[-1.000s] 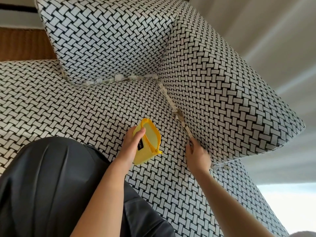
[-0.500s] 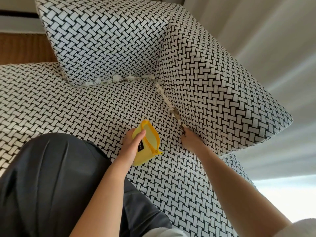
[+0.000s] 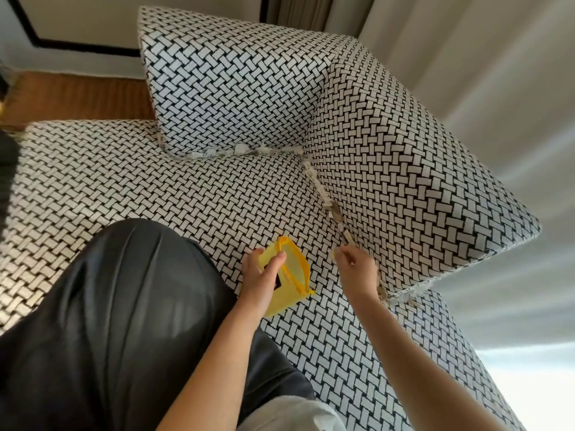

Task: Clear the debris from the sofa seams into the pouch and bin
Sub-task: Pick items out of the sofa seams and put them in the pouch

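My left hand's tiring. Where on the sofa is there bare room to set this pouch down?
Bare seat lies between the black trouser leg and the far cushion; more lies between the forearms. Crowded: debris lines both seams, and the left hand with the pouch sits beside the right hand at the nearer seam.

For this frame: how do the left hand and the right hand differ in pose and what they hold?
The left hand grips the yellow pouch, its mouth open; the right hand pinches what looks like a small pale scrap. The left hand sits over the seat cushion; the right hand is by the debris in the side seam. Both have curled fingers.
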Tool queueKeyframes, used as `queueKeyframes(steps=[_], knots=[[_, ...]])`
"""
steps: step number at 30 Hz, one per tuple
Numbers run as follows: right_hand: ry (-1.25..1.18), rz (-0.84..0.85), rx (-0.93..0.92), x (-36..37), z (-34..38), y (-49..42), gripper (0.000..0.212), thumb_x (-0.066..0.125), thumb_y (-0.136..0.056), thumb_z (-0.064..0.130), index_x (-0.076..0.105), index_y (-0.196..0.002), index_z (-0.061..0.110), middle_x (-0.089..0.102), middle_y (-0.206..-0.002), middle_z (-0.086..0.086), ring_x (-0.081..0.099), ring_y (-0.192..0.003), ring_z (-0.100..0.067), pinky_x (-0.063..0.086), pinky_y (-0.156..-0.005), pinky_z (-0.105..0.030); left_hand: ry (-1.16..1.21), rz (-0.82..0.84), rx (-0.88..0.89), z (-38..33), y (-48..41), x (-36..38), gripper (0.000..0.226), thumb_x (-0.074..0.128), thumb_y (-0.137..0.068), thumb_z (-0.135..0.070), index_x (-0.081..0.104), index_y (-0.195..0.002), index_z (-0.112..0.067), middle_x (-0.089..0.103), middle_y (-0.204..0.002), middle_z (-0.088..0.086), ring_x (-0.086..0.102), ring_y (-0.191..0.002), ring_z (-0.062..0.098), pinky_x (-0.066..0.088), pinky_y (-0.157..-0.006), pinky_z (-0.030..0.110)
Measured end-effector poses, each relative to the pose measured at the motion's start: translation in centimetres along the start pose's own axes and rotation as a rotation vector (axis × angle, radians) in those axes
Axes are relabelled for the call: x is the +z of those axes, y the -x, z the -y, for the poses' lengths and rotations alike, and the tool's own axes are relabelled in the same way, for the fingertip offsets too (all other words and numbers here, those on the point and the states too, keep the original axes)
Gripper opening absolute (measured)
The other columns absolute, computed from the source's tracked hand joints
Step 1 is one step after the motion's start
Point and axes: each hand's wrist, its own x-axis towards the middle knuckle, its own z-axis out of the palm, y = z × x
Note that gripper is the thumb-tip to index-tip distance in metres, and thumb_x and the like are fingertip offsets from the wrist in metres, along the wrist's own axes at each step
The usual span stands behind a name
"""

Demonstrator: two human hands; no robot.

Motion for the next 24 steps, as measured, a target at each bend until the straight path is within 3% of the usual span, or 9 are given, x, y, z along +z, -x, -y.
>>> queueKeyframes(steps=[3,6,8,11,13,16,19,21,24], knots=[[-0.235,-0.003,-0.11,-0.2,2.2,2.3,0.026,0.06,-0.088,0.017,0.057,-0.063,0.024,0.046,-0.045,0.011,0.037,-0.036,-0.001,0.03,-0.036,-0.011,0.048,0.016,-0.041,0.0,-0.1,-0.3,0.061,0.055,-0.086,-0.047,0.035,-0.138,-0.022,0.04,-0.138,0.01,0.046,-0.119,0.026,0.043,-0.096,0.047],[-0.26,0.134,-0.241,-0.2,4.1,3.4,0.02,0.059,-0.087,0.013,0.062,-0.071,0.025,0.055,-0.055,0.012,0.042,-0.041,0.001,0.032,-0.04,-0.01,0.048,0.022,-0.038,0.0,0.0,-0.3,0.059,0.056,-0.086,-0.045,0.036,-0.136,-0.021,0.044,-0.134,0.012,0.049,-0.118,0.028,0.043,-0.097,0.051],[-0.247,0.19,-0.24,0.2,4.3,3.7,0.018,0.055,-0.09,0.014,0.065,-0.078,0.024,0.059,-0.063,0.016,0.047,-0.047,0.006,0.035,-0.044,-0.008,0.058,0.015,-0.037,0.2,0.0,-0.4,0.054,0.054,-0.087,-0.045,0.039,-0.134,-0.022,0.046,-0.132,0.012,0.05,-0.116,0.028,0.043,-0.096,0.052],[-0.275,0.095,-0.088,0.8,2.8,3.5,0.02,0.047,-0.095,0.014,0.066,-0.097,0.014,0.057,-0.061,0.013,0.047,-0.044,0.001,0.035,-0.04,-0.012,0.059,0.019,-0.041,0.4,-0.1,-0.5,0.051,0.053,-0.087,-0.047,0.042,-0.13,-0.022,0.047,-0.129,0.011,0.049,-0.114,0.027,0.044,-0.095,0.05],[-0.133,0.047,0.023,0.8,1.0,3.3,0.025,0.043,-0.096,0.015,0.06,-0.113,0.012,0.064,-0.079,0.003,0.053,-0.052,-0.008,0.046,-0.044,-0.023,0.046,0.021,-0.045,0.5,-0.2,-0.6,0.058,0.055,-0.083,-0.052,0.041,-0.131,-0.021,0.044,-0.13,0.01,0.047,-0.115,0.027,0.043,-0.095,0.049],[0.255,0.118,0.109,0.7,-2.3,3.4,0.037,0.039,-0.096,0.018,0.043,-0.133,0.02,0.059,-0.106,-0.003,0.045,-0.052,-0.005,0.032,-0.04,-0.019,0.03,0.012,-0.037,0.7,-0.3,-0.6,0.056,0.055,-0.085,-0.05,0.042,-0.13,-0.019,0.044,-0.13,0.011,0.046,-0.114,0.026,0.043,-0.093,0.046],[0.475,0.109,0.11,0.8,-3.7,2.9,0.045,0.035,-0.097,0.022,0.028,-0.141,0.027,0.052,-0.128,-0.006,0.043,-0.047,-0.004,0.028,-0.036,-0.016,0.001,0.025,-0.05,0.9,-0.3,-0.7,0.057,0.053,-0.086,-0.049,0.04,-0.133,-0.02,0.041,-0.133,0.011,0.044,-0.116,0.027,0.043,-0.089,0.044],[0.569,0.143,0.13,0.8,-3.3,1.8,0.049,0.031,-0.098,0.025,0.018,-0.145,0.031,0.058,-0.121,-0.01,0.049,-0.051,-0.005,0.034,-0.038,-0.017,-0.005,0.034,-0.044,1.0,-0.3,-0.7,0.058,0.052,-0.086,-0.051,0.038,-0.134,-0.02,0.039,-0.135,0.011,0.044,-0.117,0.027,0.043,-0.088,0.043],[0.639,0.257,0.203,0.5,-2.6,-1.0,0.049,0.025,-0.099,0.03,0.011,-0.146,0.031,0.063,-0.104,-0.009,0.058,-0.07,-0.016,0.043,-0.054,-0.025,-0.01,0.044,-0.034,1.1,-0.4,-0.7,0.062,0.052,-0.086,-0.053,0.036,-0.136,-0.02,0.037,-0.137,0.011,0.043,-0.119,0.027,0.042,-0.088,0.044]])
